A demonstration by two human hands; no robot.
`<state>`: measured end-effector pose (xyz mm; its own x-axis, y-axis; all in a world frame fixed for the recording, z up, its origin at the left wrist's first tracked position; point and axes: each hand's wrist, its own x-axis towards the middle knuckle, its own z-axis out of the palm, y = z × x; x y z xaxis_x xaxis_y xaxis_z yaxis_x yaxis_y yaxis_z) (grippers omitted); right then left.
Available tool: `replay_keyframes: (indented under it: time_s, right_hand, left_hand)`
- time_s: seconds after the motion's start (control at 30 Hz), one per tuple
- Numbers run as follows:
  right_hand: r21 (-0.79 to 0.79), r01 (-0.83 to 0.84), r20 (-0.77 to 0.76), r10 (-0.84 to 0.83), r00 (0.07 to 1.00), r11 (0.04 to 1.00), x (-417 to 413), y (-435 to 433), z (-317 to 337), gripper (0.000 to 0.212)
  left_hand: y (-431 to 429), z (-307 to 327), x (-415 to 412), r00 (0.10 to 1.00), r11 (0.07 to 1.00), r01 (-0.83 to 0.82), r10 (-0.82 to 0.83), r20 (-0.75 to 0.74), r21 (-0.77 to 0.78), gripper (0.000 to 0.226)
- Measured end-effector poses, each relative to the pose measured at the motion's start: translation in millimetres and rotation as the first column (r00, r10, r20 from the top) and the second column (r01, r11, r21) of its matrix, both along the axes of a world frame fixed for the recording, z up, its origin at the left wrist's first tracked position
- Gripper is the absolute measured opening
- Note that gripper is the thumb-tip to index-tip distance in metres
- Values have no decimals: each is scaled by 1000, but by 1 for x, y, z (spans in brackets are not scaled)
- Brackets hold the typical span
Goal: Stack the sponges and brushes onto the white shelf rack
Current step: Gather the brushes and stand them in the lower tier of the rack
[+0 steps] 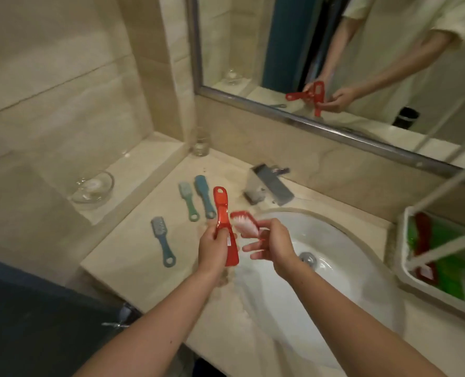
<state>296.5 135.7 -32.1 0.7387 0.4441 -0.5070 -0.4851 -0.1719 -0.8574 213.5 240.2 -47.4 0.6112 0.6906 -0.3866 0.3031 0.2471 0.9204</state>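
Clasped in the left hand point(216, 244), fingers curled round its broad end: a red brush point(221, 210), hanging-hole end pointing up and away from the grip. Pinched between thumb and forefinger of the right hand point(276, 246), remaining fingers loose and half spread: a second red brush point(243, 223), white bristles turned up toward the camera, just beside the first, contact between the two hard to tell. Both held up over the line between countertop point(133, 254) and basin point(321, 281). Left of the left-hand grip, flat on the stone: a grey-blue brush point(162, 240) nearest, then a pale green brush point(187, 200) and a teal brush point(204, 198) side by side, farther off beside the raised handle. Well to the right of the right-hand grip, past the basin: the white shelf rack point(404, 240), holding green and red things point(451, 284) too blurred to name. Likely the gathering step: a pair in hand, not yet carried across. Next, probably: close both brushes into a single hold, swing right over the basin, lower into the rack alongside the contents, then reach back left for the three on the stone.
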Motion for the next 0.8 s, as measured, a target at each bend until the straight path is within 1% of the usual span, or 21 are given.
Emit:
replay_keyframes:
  time_s: [0.07, 0.17, 0.2, 0.3, 0.47, 0.5, 0.6, 0.8]
  right_hand:
    - [-32, 38, -17, -39, 999, 999, -2, -42, 1, 26]
    - [-102, 78, -1, -78, 997, 992, -7, -98, 0, 8]
    - [-112, 91, 11, -90, 996, 990, -9, -115, 0, 5]
    - [-157, 132, 58, -125, 991, 979, -14, -165, 1, 14]
    - [-229, 210, 107, -190, 976, 950, -22, -234, 0, 37]
    - [-249, 231, 120, -207, 971, 941, -24, -246, -1, 36]
    - [-262, 273, 174, -233, 957, 926, -29, -284, -3, 23]
    - [-232, 403, 209, -359, 910, 885, -35, -348, -3, 16]
  left_hand:
    - [-34, 1, 1, 996, 996, 91, -92, -19, -20, 17]
    - [-83, 3, -1, 968, 967, 238, -244, -58, -91, 15]
    - [-99, 4, -2, 954, 954, 284, -291, -66, -100, 15]
    - [-147, 4, -5, 917, 920, 383, -389, -91, -79, 17]
    - [-211, 3, -6, 889, 890, 446, -453, -69, -101, 19]
    - [-222, 3, -6, 884, 885, 454, -461, -70, -101, 19]
    - [-253, 0, -6, 868, 868, 485, -492, -68, -104, 18]
    - [-304, 2, 0, 824, 827, 556, -561, -79, -77, 15]
